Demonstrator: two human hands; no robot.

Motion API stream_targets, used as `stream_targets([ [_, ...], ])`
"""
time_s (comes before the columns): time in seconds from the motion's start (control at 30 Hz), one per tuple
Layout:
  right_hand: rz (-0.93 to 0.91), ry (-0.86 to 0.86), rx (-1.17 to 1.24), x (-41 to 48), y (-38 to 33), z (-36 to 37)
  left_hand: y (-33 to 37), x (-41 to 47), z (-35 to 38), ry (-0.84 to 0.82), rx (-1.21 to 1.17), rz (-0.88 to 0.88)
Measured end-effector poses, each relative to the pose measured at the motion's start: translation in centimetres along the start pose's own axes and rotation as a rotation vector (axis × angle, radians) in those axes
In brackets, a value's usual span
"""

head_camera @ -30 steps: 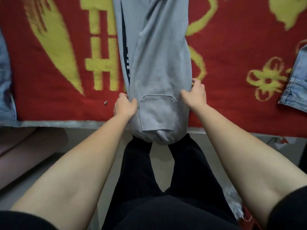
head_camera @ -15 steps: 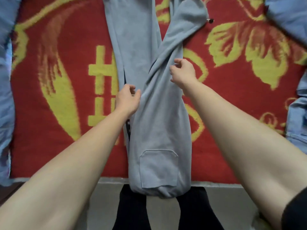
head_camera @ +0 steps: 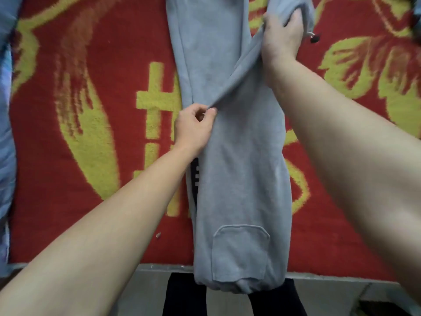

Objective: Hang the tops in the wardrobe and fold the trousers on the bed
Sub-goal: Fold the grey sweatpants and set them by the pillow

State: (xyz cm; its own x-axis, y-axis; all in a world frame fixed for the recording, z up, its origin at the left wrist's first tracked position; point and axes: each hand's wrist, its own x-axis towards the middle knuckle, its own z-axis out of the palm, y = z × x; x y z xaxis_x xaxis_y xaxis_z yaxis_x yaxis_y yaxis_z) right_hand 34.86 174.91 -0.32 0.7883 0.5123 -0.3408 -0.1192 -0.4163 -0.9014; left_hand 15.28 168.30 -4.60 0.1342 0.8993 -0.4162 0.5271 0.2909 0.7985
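Observation:
Grey jogging trousers (head_camera: pixel 241 169) lie lengthwise on the bed, waistband and back pocket hanging over the near edge. One leg runs straight up the bed; the other crosses it diagonally to the upper right. My left hand (head_camera: pixel 193 127) pinches the fabric edge of the crossing leg near the middle of the trousers. Further up, my right hand (head_camera: pixel 281 39) grips the crossing leg near its cuff, fingers curled round the cloth. A dark drawstring toggle (head_camera: pixel 314 38) shows just right of that hand.
The bed is covered by a red blanket (head_camera: pixel 98 179) with yellow patterns. Light blue denim garments (head_camera: pixel 5 133) lie along the left edge. The bed's near edge (head_camera: pixel 164 267) runs across the bottom, with my dark-trousered legs (head_camera: pixel 182 297) below it.
My right hand has slid up the crossing leg from mid-length to near the cuff. My left hand stays pinching the fabric at the middle. The view has moved closer over the bed.

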Motion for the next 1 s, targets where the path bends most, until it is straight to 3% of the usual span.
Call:
stream_targets([
  [0.07,-0.242,-0.057,-0.175,-1.5,-1.5,2.0,0.1,0.1,-1.3,0.043,0.014,0.005],
  [0.17,-0.448,-0.197,-0.422,-2.7,-2.0,5.8,-0.7,0.5,-2.9,0.117,0.046,-0.029],
  [0.27,-0.443,-0.597,-0.779,-1.8,-0.5,9.5,-3.0,1.2,-4.3,0.160,0.121,-0.137],
  [0.33,-0.356,-0.751,-0.962,-1.0,1.1,10.5,-4.6,1.8,-4.8,0.118,0.168,-0.201],
  [0.4,-0.361,-0.741,-1.036,-0.7,2.7,10.2,-5.7,2.3,-5.0,0.065,0.156,-0.212],
  [0.57,-0.574,-0.683,-1.277,0.2,5.1,8.5,-5.4,3.9,-4.3,0.009,0.088,-0.134],
  [0.7,-0.507,-0.563,-1.507,1.3,6.8,7.6,-5.2,5.1,-3.2,-0.037,-0.052,-0.157],
  [1.0,-0.473,-0.674,-1.503,3.8,7.1,7.2,-6.3,6.2,-2.0,-0.030,-0.026,-0.131],
])
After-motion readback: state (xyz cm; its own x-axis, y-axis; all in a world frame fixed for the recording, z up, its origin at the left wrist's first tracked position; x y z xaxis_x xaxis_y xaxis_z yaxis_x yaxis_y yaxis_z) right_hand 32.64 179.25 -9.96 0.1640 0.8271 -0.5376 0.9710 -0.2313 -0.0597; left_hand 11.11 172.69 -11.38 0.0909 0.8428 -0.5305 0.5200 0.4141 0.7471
